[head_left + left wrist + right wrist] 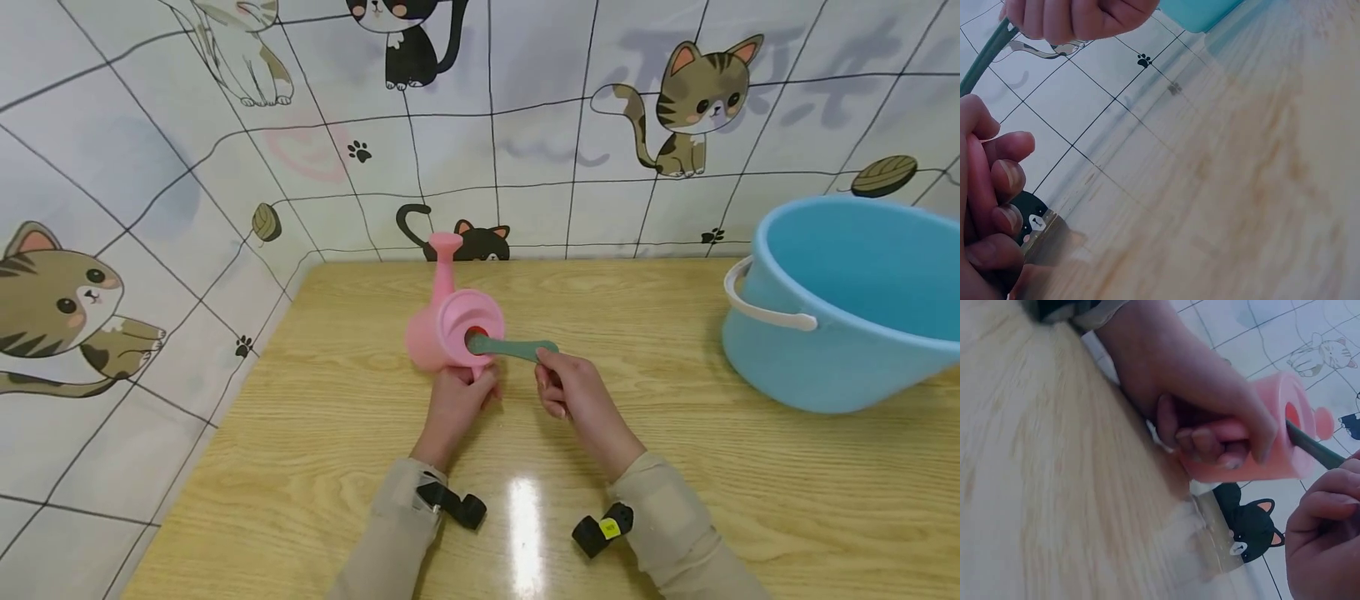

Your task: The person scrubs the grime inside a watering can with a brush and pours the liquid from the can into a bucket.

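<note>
My left hand (459, 404) grips the handle of a pink toy watering can (423, 337), its fingers curled round the pink loop in the left wrist view. The can is tipped so that its round opening faces right, and its spout points to the wall. My right hand (577, 392) pinches the end of a slim green handle (517, 348). This handle runs into the can's opening, where the inside looks red. Its far end is in the opening and mostly hidden, so the tool's kind cannot be told. In the right wrist view, the left hand (1204, 394) covers part of the can.
A large light blue bucket (813, 358) with a white handle (768, 312) stands on the right of the wood-grain table (315, 467). White tiled walls (540, 150) with cartoon cats rise behind and to the left. A small black camera sits on each wrist.
</note>
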### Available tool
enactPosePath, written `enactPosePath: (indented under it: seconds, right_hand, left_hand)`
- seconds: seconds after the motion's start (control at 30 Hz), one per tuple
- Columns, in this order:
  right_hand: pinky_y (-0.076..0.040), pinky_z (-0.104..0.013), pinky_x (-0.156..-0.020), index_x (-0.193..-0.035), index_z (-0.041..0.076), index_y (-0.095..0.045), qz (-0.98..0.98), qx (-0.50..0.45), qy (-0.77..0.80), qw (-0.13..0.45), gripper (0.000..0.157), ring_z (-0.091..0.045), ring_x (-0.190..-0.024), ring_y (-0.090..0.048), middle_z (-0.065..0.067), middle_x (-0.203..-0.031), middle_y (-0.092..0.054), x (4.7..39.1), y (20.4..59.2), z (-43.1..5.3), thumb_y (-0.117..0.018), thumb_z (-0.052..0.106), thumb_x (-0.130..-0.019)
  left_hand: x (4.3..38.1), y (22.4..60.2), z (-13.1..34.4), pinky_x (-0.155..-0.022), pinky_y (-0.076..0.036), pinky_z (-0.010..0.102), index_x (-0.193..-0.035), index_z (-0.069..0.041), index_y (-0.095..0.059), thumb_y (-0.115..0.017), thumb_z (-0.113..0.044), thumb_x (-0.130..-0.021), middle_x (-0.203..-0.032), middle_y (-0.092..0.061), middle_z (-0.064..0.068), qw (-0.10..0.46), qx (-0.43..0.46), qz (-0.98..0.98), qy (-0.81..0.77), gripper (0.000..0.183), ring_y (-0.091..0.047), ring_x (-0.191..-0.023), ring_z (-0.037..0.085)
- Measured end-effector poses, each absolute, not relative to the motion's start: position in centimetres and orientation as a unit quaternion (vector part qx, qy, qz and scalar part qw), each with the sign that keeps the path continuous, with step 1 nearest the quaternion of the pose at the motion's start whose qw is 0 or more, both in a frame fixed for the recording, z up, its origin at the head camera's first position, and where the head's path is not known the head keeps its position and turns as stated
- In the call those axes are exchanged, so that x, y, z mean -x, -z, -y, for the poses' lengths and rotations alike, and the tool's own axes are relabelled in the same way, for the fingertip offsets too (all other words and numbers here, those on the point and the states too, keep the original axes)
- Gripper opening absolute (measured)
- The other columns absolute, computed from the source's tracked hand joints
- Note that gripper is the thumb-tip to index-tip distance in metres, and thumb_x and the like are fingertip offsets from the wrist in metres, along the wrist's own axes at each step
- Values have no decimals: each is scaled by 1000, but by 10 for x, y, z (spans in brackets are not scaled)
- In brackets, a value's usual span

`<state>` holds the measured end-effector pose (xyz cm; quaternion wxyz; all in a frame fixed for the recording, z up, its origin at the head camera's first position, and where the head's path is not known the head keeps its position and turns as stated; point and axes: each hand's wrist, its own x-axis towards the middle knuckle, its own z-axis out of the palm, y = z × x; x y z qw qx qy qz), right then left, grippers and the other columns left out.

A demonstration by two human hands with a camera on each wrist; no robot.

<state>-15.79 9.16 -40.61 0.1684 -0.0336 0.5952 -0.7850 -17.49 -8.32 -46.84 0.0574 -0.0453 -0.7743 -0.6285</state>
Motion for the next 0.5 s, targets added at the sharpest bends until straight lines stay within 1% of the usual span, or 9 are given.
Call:
enactPosePath:
  seconds: [0.1,0.3,0.5]
  right_hand:
    - [-25,-19,-39,-67,4,-46,-555,39,808,191,35,-7,-39,-27,1,-52,-32,159,408,-91,-45,28,-93]
    - [-25,-18,-39,-68,6,-46,-528,47,814,238,33,-7,-39,-27,3,-51,-28,156,409,-87,-48,30,-91]
    - [-25,-18,-39,-73,3,-46,-539,34,802,256,34,-6,-40,-26,3,-54,-31,156,416,-84,-47,31,-91]
  left_hand:
    - [175,469,83,-39,-33,26,-56,-5,-57,-61,-24,-82,-51,-53,13,56,47,774,629,33,-45,-42,18]
    - [175,470,82,-39,-32,25,-59,-6,-58,-60,-23,-82,-51,-52,13,50,56,772,631,29,-44,-42,18]
    - [175,470,82,-39,-32,25,-58,-7,-57,-59,-18,-81,-51,-52,11,56,66,776,625,26,-43,-42,18]
